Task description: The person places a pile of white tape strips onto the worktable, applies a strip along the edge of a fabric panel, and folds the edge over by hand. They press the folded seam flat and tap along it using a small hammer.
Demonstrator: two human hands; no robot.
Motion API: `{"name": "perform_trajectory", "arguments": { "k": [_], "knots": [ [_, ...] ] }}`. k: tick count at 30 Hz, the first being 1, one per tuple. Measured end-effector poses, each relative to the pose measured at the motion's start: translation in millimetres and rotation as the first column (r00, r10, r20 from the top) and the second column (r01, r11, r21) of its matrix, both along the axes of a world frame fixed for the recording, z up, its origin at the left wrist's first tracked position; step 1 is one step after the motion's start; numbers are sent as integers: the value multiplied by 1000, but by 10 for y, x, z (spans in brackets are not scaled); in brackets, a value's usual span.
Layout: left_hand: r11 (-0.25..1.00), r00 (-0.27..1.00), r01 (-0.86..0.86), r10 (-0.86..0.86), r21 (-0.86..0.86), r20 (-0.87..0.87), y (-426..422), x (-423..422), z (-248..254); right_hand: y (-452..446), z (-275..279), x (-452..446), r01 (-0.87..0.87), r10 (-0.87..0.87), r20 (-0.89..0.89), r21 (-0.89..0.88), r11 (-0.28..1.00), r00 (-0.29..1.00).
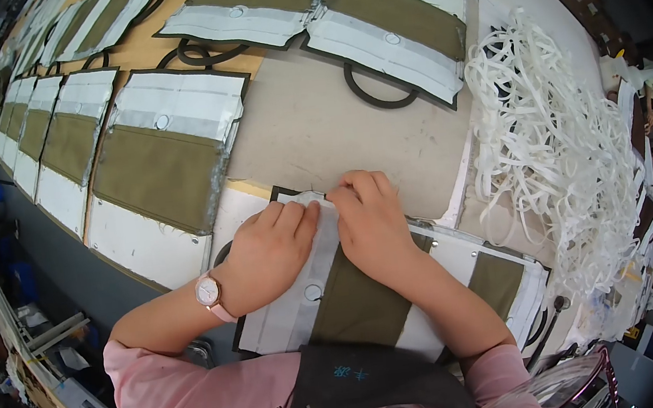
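A bag panel (369, 292) of olive fabric with white and grey bands lies flat in front of me. Its near part runs under the dark apron (362, 377). My left hand (279, 246), with a watch (208, 291) on the wrist, is closed at the panel's far edge, fingers bent over the grey band. Close beside it, my right hand (368, 219) pinches the same edge, fingertips pressed down and partly hidden. A round white snap (313, 292) shows on the grey band below my left hand. Dark trim lines the panel's left side.
Similar bag panels (158, 175) with dark handles lie in a row at the left. More panels (393, 11) lie at the back, one with a looped handle (382, 101). A tangled heap of white strips (553, 146) covers the table's right side.
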State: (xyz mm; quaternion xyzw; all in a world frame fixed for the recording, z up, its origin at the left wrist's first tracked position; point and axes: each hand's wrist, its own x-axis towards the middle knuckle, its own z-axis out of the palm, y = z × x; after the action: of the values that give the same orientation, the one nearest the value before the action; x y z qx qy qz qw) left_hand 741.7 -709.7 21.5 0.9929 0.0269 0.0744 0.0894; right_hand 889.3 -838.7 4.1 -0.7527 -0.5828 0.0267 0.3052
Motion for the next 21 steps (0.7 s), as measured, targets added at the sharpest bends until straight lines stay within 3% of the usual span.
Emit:
{"name": "perform_trajectory", "arguments": {
  "k": [2,8,11,17,21],
  "knots": [
    [1000,1000,-4,4,-24,0,14,4,-16,54,1,-63,87,-92,-65,-68,994,994],
    [999,997,-2,5,-42,71,-17,-31,-43,153,38,18,68,-113,-163,-258,964,980],
    [998,999,-10,12,-55,48,-11,-42,-17,173,10,49,64,-104,-271,-153,986,957],
    [988,995,69,-79,-141,-66,199,-12,86,195,-80,96,-23,10,-286,-44,999,958],
    [979,999,33,-36,-199,-14,211,-8,101,200,-60,110,-87,79,-269,-17,996,960]
  ]
}}
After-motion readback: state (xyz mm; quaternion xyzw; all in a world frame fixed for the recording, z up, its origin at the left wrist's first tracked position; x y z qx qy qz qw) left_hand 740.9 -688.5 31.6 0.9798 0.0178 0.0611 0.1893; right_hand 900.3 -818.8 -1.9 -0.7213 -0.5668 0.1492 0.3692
